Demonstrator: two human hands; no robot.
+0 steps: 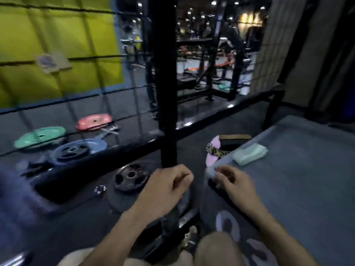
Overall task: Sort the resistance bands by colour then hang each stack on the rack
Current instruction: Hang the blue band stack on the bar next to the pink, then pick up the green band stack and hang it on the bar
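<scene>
The view is motion-blurred. My left hand [167, 186] is curled into a loose fist beside the foot of the rack's black upright post [169, 93], and I see nothing in it. My right hand [235, 184] pinches a pale, blurred band [210, 172] at the corner of the grey padded platform [307, 179]. A folded mint-green band [249, 153] lies on the platform. A pink band [212, 151] lies at the platform's far corner under a leopard-print strap [218, 151]. Lilac bands [228, 224] lie on the floor by my knee.
A black wire grid [76, 100] stretches left of the post. Weight plates lie on the floor: black [131, 177], red [94, 121], green [40, 137], and another black one [72, 150]. A low black rail [221, 116] borders the area behind the platform.
</scene>
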